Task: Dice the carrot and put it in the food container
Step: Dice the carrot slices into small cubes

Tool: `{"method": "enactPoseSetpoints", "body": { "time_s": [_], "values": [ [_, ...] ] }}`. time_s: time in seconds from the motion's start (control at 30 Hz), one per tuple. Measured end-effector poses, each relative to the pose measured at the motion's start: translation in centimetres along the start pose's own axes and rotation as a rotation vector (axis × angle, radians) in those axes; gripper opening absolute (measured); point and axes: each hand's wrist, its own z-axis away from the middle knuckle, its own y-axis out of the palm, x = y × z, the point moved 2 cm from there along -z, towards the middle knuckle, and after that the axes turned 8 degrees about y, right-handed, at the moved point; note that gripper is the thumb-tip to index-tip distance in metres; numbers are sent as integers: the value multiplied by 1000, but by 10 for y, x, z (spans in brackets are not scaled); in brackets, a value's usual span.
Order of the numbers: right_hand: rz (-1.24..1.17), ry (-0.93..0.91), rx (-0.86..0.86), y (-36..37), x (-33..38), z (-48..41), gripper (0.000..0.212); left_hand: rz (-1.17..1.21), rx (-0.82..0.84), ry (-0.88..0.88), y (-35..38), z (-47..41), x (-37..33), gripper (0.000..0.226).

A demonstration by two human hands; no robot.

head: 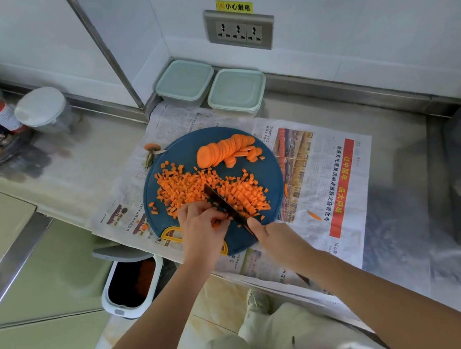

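Grips knife (222, 204) handle in curled right hand (275, 236), blade angled down onto the blue cutting board (272, 173). Pins carrot pieces (216, 224) beside the blade under curled fingers of left hand (202, 230). Shows diced carrot (183, 188) heaped mid-board, round slices (225, 149) at its far edge, two lidded food containers (184, 82) beyond it against the wall

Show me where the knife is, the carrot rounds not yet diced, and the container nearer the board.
knife (223, 204), head view, middle of the dark blade.
carrot rounds (220, 149), head view, middle of the fanned row of slices.
container (236, 90), head view, centre of its pale lid.
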Motion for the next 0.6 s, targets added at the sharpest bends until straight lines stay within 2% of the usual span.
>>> {"method": "enactPoseSetpoints", "body": {
  "time_s": [0.1,0.2,0.3,0.47,0.53,0.6],
  "values": [
    [-305,62,109,-20,-10,3,55,-18,-45,57,-7,3,1,11],
    [-507,88,72,-38,-18,3,56,-80,-102,96,-7,2,-2,15],
    [-527,113,-21,-57,-27,-2,58,-56,-96,67,-2,-11,-10,20],
    [-486,128,-70,-70,-36,-8,59,-34,-6,357,11,-34,-35,12],
    [-519,134,-76,-73,-35,-7,58,-58,73,437,21,-40,-45,22],
    [-540,144,-83,-75,-37,-9,57,-134,195,488,34,-47,-54,43]
  ]
}}
